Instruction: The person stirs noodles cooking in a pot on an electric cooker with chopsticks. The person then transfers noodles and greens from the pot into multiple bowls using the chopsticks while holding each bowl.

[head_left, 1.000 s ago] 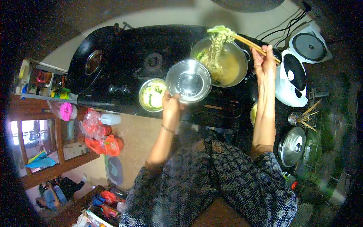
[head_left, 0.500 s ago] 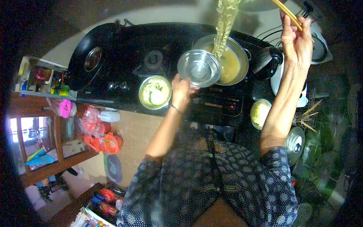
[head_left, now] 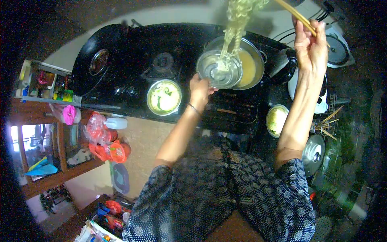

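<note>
My right hand [head_left: 312, 44] is closed on a pair of chopsticks [head_left: 296, 16], raised at the upper right. A long bundle of noodles [head_left: 238, 22] hangs near the chopsticks' far end, which lies outside the picture. The noodles' lower strands reach into a metal bowl [head_left: 209, 76], which my left hand [head_left: 201, 89] grips by its near left rim. The bowl is held over the left part of a metal pot [head_left: 261, 66] containing yellowish broth [head_left: 248, 68]. A second bowl [head_left: 164, 98] with pale food and greens stands left of my left hand.
A bowl of noodles [head_left: 277, 121] stands beside my right forearm. A glass lid [head_left: 313, 155] and several loose chopsticks [head_left: 328, 123] lie to the right. A dark wok [head_left: 86, 80] is at the far left, and a black-handled kettle [head_left: 286, 66] is right of the pot.
My left hand has moved the bowl right, under the noodles. The hanging noodles have shifted from above the pot into the bowl. My right hand has moved slightly left with the chopsticks.
</note>
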The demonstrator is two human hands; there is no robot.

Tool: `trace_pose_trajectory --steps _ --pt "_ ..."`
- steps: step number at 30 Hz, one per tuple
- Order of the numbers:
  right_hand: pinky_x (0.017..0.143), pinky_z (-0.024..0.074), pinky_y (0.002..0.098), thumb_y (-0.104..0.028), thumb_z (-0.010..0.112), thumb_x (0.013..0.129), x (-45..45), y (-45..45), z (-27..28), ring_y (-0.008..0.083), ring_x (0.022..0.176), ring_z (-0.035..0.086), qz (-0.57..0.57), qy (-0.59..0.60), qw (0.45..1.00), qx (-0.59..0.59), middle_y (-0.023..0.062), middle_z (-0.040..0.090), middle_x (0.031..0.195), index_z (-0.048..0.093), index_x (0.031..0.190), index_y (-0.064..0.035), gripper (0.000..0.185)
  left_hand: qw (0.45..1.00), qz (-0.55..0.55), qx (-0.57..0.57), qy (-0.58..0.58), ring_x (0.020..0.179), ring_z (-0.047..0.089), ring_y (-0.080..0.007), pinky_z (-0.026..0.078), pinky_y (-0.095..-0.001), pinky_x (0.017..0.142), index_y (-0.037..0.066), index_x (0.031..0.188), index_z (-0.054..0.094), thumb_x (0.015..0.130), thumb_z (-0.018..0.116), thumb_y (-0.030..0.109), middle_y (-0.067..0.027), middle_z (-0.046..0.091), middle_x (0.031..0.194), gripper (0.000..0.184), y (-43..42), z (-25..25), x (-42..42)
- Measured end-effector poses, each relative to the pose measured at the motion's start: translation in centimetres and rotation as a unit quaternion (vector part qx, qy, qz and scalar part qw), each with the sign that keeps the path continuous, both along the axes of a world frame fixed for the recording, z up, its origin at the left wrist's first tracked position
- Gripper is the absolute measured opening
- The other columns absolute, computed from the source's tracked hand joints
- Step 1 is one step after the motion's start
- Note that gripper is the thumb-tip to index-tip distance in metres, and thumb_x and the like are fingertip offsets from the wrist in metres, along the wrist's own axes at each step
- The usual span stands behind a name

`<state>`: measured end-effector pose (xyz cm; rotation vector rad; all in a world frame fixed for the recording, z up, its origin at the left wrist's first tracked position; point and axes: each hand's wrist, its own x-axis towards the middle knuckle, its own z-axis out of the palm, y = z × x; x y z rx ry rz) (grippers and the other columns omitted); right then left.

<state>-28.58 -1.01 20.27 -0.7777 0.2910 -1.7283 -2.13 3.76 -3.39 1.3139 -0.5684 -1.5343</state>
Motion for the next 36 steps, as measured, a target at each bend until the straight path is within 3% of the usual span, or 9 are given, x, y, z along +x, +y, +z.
trace_pose_trajectory --steps 2,5,10,13,20,24,26,30,36 --pt "0.082 0.0571 0.0373 -0.022 0.052 0.093 -0.7 0.2 0.6 0.0385 0.100 0.058 0.021 -0.019 1.000 -0.003 0.0107 0.058 0.088 0.053 0.085 0.0017 0.025 1.000 0.005 -0.008 0.025 0.048 0.060 -0.0191 0.041 -0.0239 0.035 -0.001 0.106 0.051 0.078 0.048 0.000 -0.0139 0.064 0.075 0.028 -0.2 0.2 -0.4" --pt "0.081 0.0563 0.0388 -0.026 0.055 0.092 -0.1 0.7 -0.3 0.0412 0.092 0.061 -0.036 0.009 0.999 0.007 0.0186 0.059 0.089 0.053 0.084 0.0022 0.029 0.998 -0.003 -0.037 0.049 0.048 0.060 -0.0185 0.040 -0.0239 0.036 0.001 0.106 0.051 0.079 0.049 0.001 -0.0124 0.064 0.074 0.027 -0.7 0.9 -0.6" --pt "0.073 0.0577 0.0341 -0.027 0.053 0.093 1.7 2.4 -7.2 0.0219 0.080 0.064 -0.115 0.094 0.973 0.178 0.0082 0.056 0.082 0.055 0.086 -0.0017 0.027 0.997 0.021 -0.057 0.037 0.047 0.060 -0.0179 0.040 -0.0230 0.035 0.002 0.104 0.053 0.080 0.049 0.000 -0.0118 0.064 0.073 0.025 -0.9 2.2 -0.8" --pt "0.068 0.0580 0.0308 -0.024 0.051 0.094 2.3 3.5 -11.6 0.0215 0.077 0.065 -0.049 0.274 0.929 0.243 0.0080 0.059 0.084 0.055 0.090 -0.0022 0.023 0.998 0.024 -0.060 0.024 0.046 0.059 -0.0178 0.040 -0.0228 0.035 0.001 0.103 0.054 0.079 0.048 -0.001 -0.0125 0.064 0.074 0.025 -0.7 2.7 -0.9" --pt "0.071 0.0578 0.0331 -0.027 0.045 0.097 -2.3 6.7 -11.3 0.0255 0.088 0.066 -0.115 0.274 0.931 0.210 0.0124 0.061 0.090 0.054 0.090 -0.0019 0.028 0.997 0.049 -0.060 0.004 0.044 0.059 -0.0177 0.043 -0.0218 0.035 -0.004 0.107 0.053 0.078 0.046 -0.003 -0.0149 0.064 0.075 0.030 0.2 1.7 0.9" --pt "0.070 0.0564 0.0301 -0.027 0.052 0.093 -4.5 6.5 -16.9 0.0144 0.086 0.060 -0.110 0.425 0.855 0.277 0.0060 0.060 0.091 0.059 0.095 -0.0048 0.023 0.997 0.030 -0.070 -0.020 0.045 0.060 -0.0187 0.043 -0.0200 0.032 -0.005 0.111 0.050 0.076 0.049 -0.004 -0.0196 0.064 0.082 0.035 0.5 2.7 3.6" --pt "0.072 0.0546 0.0302 -0.034 0.055 0.091 -3.0 6.7 -19.4 0.0119 0.084 0.058 -0.088 0.446 0.839 0.301 0.0033 0.061 0.088 0.060 0.095 -0.0074 0.027 0.995 0.032 -0.089 -0.034 0.046 0.061 -0.0202 0.044 -0.0205 0.032 -0.006 0.112 0.048 0.075 0.052 -0.005 -0.0192 0.064 0.083 0.038 0.7 3.0 4.8" --pt "0.073 0.0533 0.0292 -0.028 0.053 0.093 1.3 5.4 -23.3 0.0120 0.087 0.057 -0.123 0.378 0.866 0.303 0.0017 0.060 0.093 0.060 0.098 -0.0072 0.023 0.996 0.050 -0.067 -0.026 0.047 0.061 -0.0199 0.044 -0.0199 0.032 -0.006 0.111 0.048 0.075 0.052 -0.004 -0.0182 0.064 0.085 0.037 1.3 3.3 6.2" --pt "0.061 0.0500 0.0229 -0.024 0.051 0.094 4.1 1.6 -27.1 0.0118 0.064 0.057 -0.127 0.271 0.916 0.266 0.0067 0.058 0.077 0.058 0.086 -0.0003 0.026 0.997 0.055 -0.053 -0.025 0.049 0.061 -0.0199 0.045 -0.0196 0.034 -0.005 0.109 0.049 0.076 0.051 -0.002 -0.0168 0.064 0.085 0.034 2.2 3.5 6.5"
